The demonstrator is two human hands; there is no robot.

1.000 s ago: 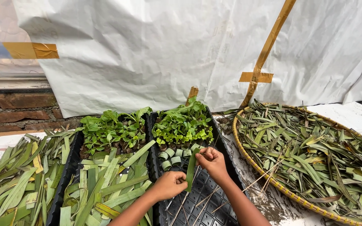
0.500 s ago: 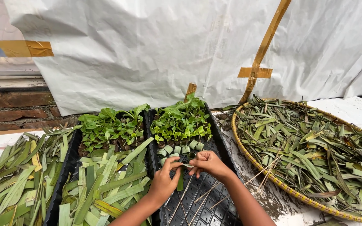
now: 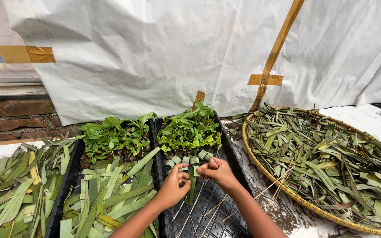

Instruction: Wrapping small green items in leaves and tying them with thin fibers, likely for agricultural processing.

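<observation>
A low brick wall (image 3: 18, 115) runs along the far left, with a white plastic sheet (image 3: 164, 53) hung behind the whole work area and patched with strips of brown tape (image 3: 26, 53). At the left edge lies a loose pile of long green leaf strips (image 3: 9, 189). Next comes a black seedling tray (image 3: 69, 183), its far end full of leafy seedlings (image 3: 113, 136) and its near end heaped with cut leaf strips (image 3: 111, 198). Just beside it sits a second black seedling tray (image 3: 232, 154): seedlings (image 3: 190, 128) at the far end, a row of small rolled-leaf cups (image 3: 186, 158) in the middle, bare cells near the person.

Over those bare cells the left hand (image 3: 173, 187) and right hand (image 3: 217, 172) meet, fingers of both pinched shut on one narrow green leaf strip (image 3: 192, 187), which hangs down between them. Thin sticks (image 3: 208, 211) lie across the tray below.

At the right, on a stained white surface (image 3: 367, 119), rests a wide woven basket (image 3: 278, 185) piled with dry and green leaf trimmings (image 3: 331, 163).
</observation>
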